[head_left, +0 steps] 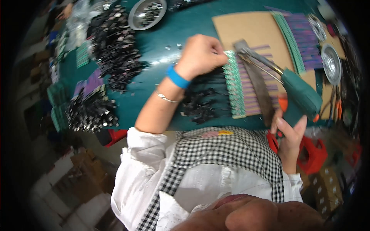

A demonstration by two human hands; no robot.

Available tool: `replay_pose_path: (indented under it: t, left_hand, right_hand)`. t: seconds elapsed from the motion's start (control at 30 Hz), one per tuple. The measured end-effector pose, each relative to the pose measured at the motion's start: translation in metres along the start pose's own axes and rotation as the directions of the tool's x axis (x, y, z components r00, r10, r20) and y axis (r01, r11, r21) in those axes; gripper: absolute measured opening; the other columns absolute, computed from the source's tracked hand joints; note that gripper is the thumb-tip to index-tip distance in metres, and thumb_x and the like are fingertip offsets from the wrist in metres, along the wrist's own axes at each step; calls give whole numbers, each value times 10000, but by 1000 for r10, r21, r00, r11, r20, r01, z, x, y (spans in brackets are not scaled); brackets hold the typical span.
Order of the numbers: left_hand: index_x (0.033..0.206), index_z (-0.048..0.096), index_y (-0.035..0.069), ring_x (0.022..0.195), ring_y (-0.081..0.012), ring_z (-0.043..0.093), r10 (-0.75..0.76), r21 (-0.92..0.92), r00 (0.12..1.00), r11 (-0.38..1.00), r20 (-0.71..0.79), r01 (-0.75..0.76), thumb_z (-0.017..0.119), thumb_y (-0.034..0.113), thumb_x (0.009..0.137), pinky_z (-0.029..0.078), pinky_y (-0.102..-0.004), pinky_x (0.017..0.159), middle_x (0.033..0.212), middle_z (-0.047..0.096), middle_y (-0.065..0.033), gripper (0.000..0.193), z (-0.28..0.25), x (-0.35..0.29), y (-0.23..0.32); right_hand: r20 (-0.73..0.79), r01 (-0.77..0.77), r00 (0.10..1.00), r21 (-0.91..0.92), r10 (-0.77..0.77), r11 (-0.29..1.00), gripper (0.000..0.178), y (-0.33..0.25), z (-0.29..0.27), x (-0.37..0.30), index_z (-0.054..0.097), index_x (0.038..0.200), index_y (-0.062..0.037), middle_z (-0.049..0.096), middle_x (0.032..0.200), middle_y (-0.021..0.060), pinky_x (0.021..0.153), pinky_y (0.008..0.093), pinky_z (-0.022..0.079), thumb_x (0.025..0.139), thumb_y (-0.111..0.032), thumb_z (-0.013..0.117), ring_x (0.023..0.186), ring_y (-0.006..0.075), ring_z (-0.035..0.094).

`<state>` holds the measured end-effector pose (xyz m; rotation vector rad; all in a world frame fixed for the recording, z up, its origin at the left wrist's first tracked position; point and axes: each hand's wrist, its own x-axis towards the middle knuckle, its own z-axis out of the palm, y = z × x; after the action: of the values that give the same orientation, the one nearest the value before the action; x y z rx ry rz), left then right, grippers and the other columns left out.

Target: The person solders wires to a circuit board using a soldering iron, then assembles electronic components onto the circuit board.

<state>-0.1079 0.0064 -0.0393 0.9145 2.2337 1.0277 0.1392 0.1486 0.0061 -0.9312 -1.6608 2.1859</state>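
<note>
My left hand (202,56) is closed in a pinch at the upper end of a green patterned strip (234,86); what sits between the fingertips is too small to make out. Black cords (200,98) fan out from the strip's left side, and purple strips (252,79) run out on its right. My right hand (290,133) wraps round the handle of a green gun-shaped tool (302,92) with an orange trigger and a long metal front. That front reaches left over a dark flat metal bar (259,86), which lies slantwise across the purple strips.
A brown board (252,29) lies beneath the work, with another green strip (289,42) on it. Metal bowls stand at the back (147,14) and right (331,63). Black cord bundles (115,46) with metal ends cover the left. Red plastic (311,154) shows below the table edge.
</note>
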Motion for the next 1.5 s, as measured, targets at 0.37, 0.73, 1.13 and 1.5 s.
replay_pose_path:
  t: [0.37, 0.73, 1.13, 1.5]
  left_hand:
    - [671, 664, -2, 559, -140, 595, -8, -26, 999, 1000, -32, 8, 698, 156, 620, 481, -267, 560, 590, 624, -90, 169, 4, -5, 11]
    - [672, 667, 41, 519, -134, 561, -37, -39, 989, 998, 144, 43, 696, 210, 626, 460, -284, 518, 562, 596, -69, 177, -6, 14, -10]
    - [674, 591, -5, 576, -31, 438, -88, -79, 989, 992, 118, 97, 641, 59, 731, 361, -196, 522, 601, 532, 36, 99, 4, 5, 3]
    - [683, 647, 2, 532, -91, 538, -53, -95, 997, 994, 47, 57, 676, 152, 651, 448, -243, 532, 561, 589, -43, 157, 6, 3, -5]
  right_hand:
    - [144, 80, 986, 30, -84, 996, 521, 15, -21, 1, 445, 1155, 99, 556, 792, 126, 422, 227, 422, 733, -87, 688, 485, 126, 496]
    - [136, -81, 988, 17, 78, 997, 536, 3, -14, 0, 426, 1231, 63, 571, 954, 135, 486, 236, 470, 748, 2, 649, 587, 132, 556]
    - [246, 23, 969, 56, -36, 998, 491, 15, -21, 5, 428, 1218, 51, 518, 1036, 139, 486, 218, 501, 778, 37, 646, 649, 122, 565]
    - [200, 80, 975, 86, -96, 993, 470, 10, -15, 7, 448, 1193, 90, 534, 1102, 181, 473, 217, 488, 774, 17, 650, 617, 118, 555]
